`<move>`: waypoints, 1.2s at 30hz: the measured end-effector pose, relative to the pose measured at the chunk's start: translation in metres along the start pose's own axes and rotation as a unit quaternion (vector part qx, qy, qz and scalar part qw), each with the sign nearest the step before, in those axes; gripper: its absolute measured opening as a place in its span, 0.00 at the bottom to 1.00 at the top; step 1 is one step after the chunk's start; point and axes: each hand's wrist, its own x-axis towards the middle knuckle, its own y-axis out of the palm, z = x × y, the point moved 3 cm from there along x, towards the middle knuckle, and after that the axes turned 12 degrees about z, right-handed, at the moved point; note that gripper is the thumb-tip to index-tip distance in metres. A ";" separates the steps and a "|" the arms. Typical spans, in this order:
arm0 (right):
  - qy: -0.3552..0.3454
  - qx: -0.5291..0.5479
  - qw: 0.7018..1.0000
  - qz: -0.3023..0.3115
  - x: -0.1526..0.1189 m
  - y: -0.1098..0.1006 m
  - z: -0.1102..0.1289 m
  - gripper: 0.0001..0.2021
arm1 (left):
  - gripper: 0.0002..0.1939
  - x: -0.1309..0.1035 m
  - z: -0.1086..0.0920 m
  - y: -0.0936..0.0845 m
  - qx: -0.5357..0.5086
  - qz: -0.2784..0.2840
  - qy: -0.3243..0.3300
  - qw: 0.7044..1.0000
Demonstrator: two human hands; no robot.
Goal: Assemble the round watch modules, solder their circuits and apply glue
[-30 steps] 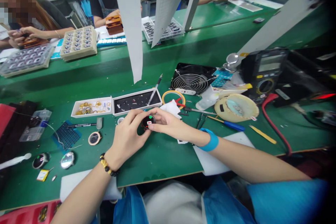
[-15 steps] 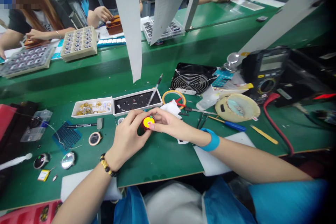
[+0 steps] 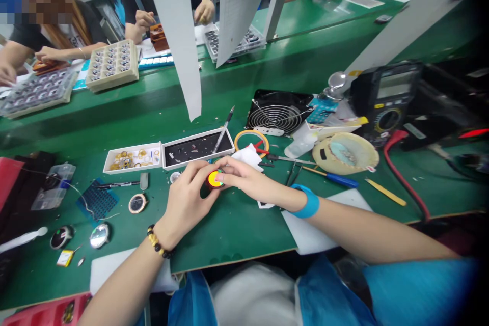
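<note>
Yellow-faced, the round device (image 3: 214, 179) is gripped at its rim between our left hand (image 3: 186, 191) and right hand (image 3: 248, 178), neither nearer. We see no long axis; it sits over the desk (image 3: 233, 229), inside the near edge.

Even light leaves soft sheen on the green bench (image 3: 233, 229); the right edge blurs into black.

The single view looks from the person's head, forward and down onto the green bench (image 3: 233, 234); it sits close over the work, left hand (image 3: 189, 193) and right hand (image 3: 244, 178) near its middle; a blue sleeve (image 3: 420, 288) fills its near right, a cream tray (image 3: 112, 82) its far left.
</note>
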 end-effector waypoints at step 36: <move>-0.010 -0.140 0.990 -0.024 -0.002 0.001 0.000 0.11 | 0.24 -0.002 -0.006 0.008 0.068 0.003 0.066 0.996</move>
